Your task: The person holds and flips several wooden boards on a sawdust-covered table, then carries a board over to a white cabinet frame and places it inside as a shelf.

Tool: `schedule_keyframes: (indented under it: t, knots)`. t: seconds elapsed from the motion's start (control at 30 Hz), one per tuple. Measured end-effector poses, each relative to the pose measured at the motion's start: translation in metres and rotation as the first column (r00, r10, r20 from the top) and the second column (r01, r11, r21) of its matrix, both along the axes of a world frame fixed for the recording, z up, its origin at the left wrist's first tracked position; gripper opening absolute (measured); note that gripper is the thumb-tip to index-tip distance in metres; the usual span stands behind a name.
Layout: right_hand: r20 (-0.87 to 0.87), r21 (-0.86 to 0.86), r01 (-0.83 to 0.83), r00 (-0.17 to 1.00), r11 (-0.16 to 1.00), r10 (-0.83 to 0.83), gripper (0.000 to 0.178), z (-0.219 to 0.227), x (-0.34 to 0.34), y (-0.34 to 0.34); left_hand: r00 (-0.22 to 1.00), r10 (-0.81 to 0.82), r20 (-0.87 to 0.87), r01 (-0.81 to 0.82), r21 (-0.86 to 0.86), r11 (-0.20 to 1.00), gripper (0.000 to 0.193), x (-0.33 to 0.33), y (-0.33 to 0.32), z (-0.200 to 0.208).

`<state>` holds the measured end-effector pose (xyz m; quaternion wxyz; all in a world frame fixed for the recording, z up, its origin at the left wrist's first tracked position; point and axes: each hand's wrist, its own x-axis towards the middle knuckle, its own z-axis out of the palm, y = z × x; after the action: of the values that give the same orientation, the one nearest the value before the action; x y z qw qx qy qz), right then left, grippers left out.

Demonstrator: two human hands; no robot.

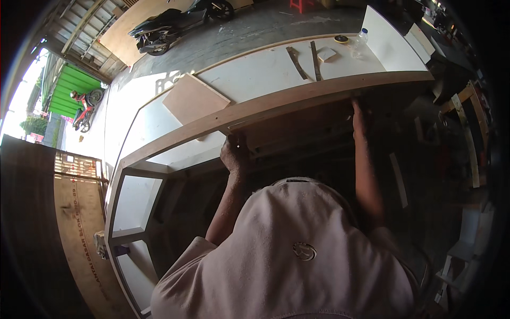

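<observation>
In front of me stands a long cabinet frame with a wooden rail (276,100) along its near top edge. Just beneath that rail, in shadow, is a brown board (297,126) spanning the space between my two hands. My left hand (235,152) is closed at the board's left end, its fingers curled. At the other end my right hand (360,119) grips the board's edge, thumb pointing up close to the rail. The fingers behind the board are hidden.
On the white cabinet top lie a square wooden panel (195,99), two dark strips (316,61), a small block (326,54) and a clear plastic bottle (361,42). Open white compartments (137,203) are at the left. A motorcycle (178,26) is parked beyond.
</observation>
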<state>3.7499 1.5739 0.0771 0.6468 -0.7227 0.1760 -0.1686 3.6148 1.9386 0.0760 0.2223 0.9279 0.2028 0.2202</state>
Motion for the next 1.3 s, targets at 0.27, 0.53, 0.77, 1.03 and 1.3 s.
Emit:
schedule_keyframes:
  t: [0.27, 0.53, 0.77, 1.03, 1.3]
  knots:
    - [-0.007, -0.089, 0.127, 0.992, 0.988, -0.128, 0.052, 0.017, -0.008, 0.006, 0.998, -0.014, -0.068, 0.014, -0.003, 1.0, 0.032, 0.007, 0.004, 0.01]
    - [0.066, -0.039, 0.15, 0.987, 0.988, -0.147, 0.039, -0.002, -0.008, 0.001, 0.981, -0.064, -0.184, 0.093, 0.152, 0.984, 0.044, 0.009, -0.027, 0.104]
    - [0.215, -0.516, 0.039, 0.973, 0.856, 0.085, 0.034, -0.02, -0.004, -0.009, 0.744, -0.661, -0.095, 0.628, 0.433, 0.646, 0.071, 0.117, -0.069, 0.117]
    - [0.093, -0.254, 0.134, 0.989, 0.958, -0.113, 0.035, -0.037, -0.011, -0.001, 0.361, -0.754, -0.549, 0.869, -0.095, 0.485, 0.06, 0.169, -0.103, 0.111]
    - [0.087, -0.348, 0.07, 0.995, 0.935, -0.042, 0.038, -0.114, -0.02, 0.001, 0.376, -0.765, -0.523, 0.841, -0.154, 0.518, 0.052, 0.176, -0.104, 0.104]
